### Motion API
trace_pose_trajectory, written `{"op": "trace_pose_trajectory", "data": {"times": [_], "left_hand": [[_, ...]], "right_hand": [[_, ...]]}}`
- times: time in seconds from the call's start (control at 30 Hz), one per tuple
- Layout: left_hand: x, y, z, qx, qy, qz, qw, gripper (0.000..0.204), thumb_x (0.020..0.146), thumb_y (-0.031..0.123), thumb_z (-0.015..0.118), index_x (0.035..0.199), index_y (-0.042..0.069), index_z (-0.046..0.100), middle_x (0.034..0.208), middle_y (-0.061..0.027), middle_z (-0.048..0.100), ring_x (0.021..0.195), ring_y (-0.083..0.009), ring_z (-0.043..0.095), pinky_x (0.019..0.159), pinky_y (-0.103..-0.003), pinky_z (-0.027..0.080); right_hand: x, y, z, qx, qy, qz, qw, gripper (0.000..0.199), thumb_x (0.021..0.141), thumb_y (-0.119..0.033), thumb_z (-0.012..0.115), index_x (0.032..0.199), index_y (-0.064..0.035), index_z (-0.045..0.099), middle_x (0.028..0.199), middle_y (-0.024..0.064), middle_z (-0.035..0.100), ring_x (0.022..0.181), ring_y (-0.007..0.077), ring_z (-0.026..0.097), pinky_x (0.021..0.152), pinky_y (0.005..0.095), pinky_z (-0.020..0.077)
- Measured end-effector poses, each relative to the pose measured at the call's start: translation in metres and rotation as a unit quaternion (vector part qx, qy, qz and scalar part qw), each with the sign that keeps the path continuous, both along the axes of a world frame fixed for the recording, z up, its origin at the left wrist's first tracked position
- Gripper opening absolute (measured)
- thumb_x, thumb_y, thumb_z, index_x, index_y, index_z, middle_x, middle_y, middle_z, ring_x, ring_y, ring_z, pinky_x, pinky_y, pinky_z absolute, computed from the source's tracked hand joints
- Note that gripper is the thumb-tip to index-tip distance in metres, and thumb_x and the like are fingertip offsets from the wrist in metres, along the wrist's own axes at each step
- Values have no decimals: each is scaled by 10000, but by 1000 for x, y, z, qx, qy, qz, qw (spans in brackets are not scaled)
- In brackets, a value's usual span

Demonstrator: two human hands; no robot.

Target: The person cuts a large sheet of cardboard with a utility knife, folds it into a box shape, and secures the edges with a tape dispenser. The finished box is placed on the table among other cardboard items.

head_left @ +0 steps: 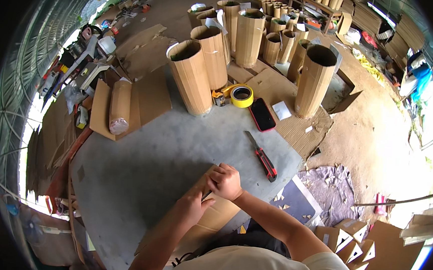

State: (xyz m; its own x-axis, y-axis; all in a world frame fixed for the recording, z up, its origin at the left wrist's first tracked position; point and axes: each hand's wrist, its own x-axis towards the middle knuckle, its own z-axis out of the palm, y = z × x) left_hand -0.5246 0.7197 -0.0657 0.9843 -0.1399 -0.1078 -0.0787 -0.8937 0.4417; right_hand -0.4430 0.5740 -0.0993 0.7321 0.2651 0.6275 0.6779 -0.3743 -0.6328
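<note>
Close to my body on the grey table lies a brown piece of cardboard (218,216). My left hand (191,209) is closed on its left side, with the thumb toward the middle. Just beyond it, my right hand (225,181) is curled into a fist over the cardboard's far end. A narrow dark thing (205,195) shows between the two hands, too small to name. To the right of my hands lies a red and black utility knife (263,161), its blade out and pointing away from me.
Along the grey table's (139,162) far side are a phone (262,115), yellow tape (242,95) and tall cardboard tubes (192,80). At the left, a wrapped roll (120,107) lies on an open carton (143,102). Triangular cardboard boxes (349,239) are stacked at lower right.
</note>
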Motion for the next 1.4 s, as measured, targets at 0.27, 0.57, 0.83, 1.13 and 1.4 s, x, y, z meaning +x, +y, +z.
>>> {"op": "trace_pose_trajectory", "data": {"times": [0.27, 0.57, 0.83, 1.13, 1.4], "left_hand": [[1, -3, 16, -20, 4, 31, 999, 560, 777, 437, 627, 1178, 61, 517, 1046, -168, 604, 890, -335, 601, 750, -384, 490], [-11, 15, -11, 7, -39, 18, 999, 574, 783, 456, 616, 1166, 38, 525, 1120, -147, 581, 1000, -294, 572, 835, -348, 472], [-1, 5, -1, 38, 116, 12, 992, 636, 820, 493, 535, 1225, 9, 451, 1158, -167, 553, 979, -329, 575, 851, -383, 455], [25, 20, 17, 96, 67, -197, 973, 541, 860, 458, 476, 952, -71, 542, 570, -177, 574, 536, -324, 598, 476, -401, 471], [16, 26, 3, -86, -71, -160, 981, 431, 853, 369, 535, 1030, -24, 550, 848, -150, 583, 677, -304, 601, 569, -381, 478]], "right_hand": [[274, -78, -25, -217, 154, -264, 927, 358, 681, -158, 625, 1027, -80, 577, 1058, 149, 565, 1029, 314, 491, 849, 389, 442], [386, -55, -70, -450, 308, -60, 836, 342, 762, -195, 593, 1079, -68, 612, 1142, 126, 588, 1056, 288, 568, 823, 395, 492], [254, -136, 10, -182, 373, -70, 907, 503, 676, -53, 543, 1175, -22, 488, 966, 136, 616, 889, 283, 603, 763, 371, 485], [-55, -106, 113, 283, 344, 29, 895, 749, 535, 28, 444, 1280, 49, 364, 1203, 174, 498, 1138, 276, 484, 1002, 371, 342], [-94, -21, 76, 27, 236, -109, 965, 674, 560, 135, 425, 1225, 27, 446, 1048, 164, 519, 895, 239, 501, 833, 313, 403]]}}
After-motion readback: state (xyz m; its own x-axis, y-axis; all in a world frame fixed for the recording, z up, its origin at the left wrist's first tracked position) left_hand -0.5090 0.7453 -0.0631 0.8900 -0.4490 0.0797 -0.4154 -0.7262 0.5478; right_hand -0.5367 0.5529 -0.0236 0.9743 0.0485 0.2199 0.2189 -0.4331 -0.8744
